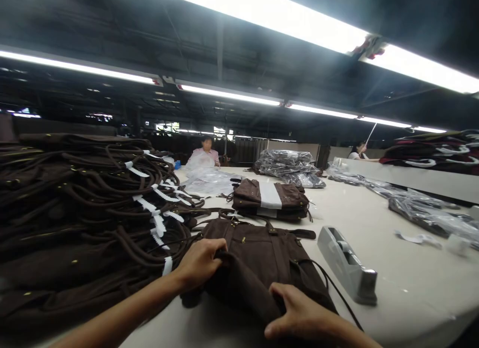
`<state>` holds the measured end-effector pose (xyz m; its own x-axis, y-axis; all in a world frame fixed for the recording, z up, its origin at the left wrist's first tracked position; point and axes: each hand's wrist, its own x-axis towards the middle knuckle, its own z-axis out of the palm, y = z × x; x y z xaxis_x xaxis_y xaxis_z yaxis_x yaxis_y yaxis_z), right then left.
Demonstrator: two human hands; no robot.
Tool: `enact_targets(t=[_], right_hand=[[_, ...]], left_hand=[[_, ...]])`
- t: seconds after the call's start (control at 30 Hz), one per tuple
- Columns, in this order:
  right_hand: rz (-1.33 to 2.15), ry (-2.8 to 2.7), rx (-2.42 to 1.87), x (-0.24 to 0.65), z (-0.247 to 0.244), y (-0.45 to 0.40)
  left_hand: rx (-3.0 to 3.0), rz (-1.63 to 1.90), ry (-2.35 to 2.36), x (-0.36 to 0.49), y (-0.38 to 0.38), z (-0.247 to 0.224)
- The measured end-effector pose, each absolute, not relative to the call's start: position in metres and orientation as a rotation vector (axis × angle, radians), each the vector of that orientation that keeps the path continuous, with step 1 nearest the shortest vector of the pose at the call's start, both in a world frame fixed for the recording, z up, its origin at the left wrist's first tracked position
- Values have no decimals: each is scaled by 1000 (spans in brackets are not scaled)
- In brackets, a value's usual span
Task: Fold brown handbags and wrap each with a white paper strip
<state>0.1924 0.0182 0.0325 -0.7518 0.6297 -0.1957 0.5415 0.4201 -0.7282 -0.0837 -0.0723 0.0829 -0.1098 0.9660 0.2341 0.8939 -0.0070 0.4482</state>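
A brown bag (262,243) lies on the pale worktop (359,203), right in front of the person. Both hands are on the brown bag. The left hand (202,260) pinches the cloth at the bag's near left corner, with the thumb and fingers closed on it. The right hand (299,310) pinches the near edge of the bag on its right side, with the thumb down low and the fingers bent over the cloth. Between the hands, this near part of the bag is lifted up and sags a little. A small gold zip pull (243,239) shows on top of the bag.

To the left of the bag is a big, high pile of brown bags (75,203). White strips (157,220) are on their straps. Just to the right of the bag sits a gray tape holder (348,268). Just behind the bag is a small stack of folded bags (245,195) with a white band (270,194) around it. Farther behind the bag are clear plastic sheets (213,182), a heap of shiny wrapped packs (286,163) and a person in a pink top (215,157). More wrapped packs (430,208) lie well off to the right of the bag.
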Motion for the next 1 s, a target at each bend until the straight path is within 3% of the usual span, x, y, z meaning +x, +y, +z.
enact_targets(t=[0.17, 0.33, 0.57, 0.67, 0.87, 1.0], right_hand=[[1129, -2516, -983, 189, 51, 40], [557, -2871, -928, 178, 87, 54], [88, -3023, -901, 161, 78, 47], [188, -2982, -923, 164, 73, 49], [1066, -2833, -765, 203, 74, 57], [797, -2882, -774, 235, 68, 45]], left_hand=[[1963, 465, 1965, -95, -83, 97], [2024, 276, 1930, -93, -89, 103], [2072, 264, 2020, -52, -79, 71], [2078, 226, 2062, -45, -73, 63], [2218, 150, 2332, -55, -58, 66], [2316, 146, 2433, -63, -62, 59]])
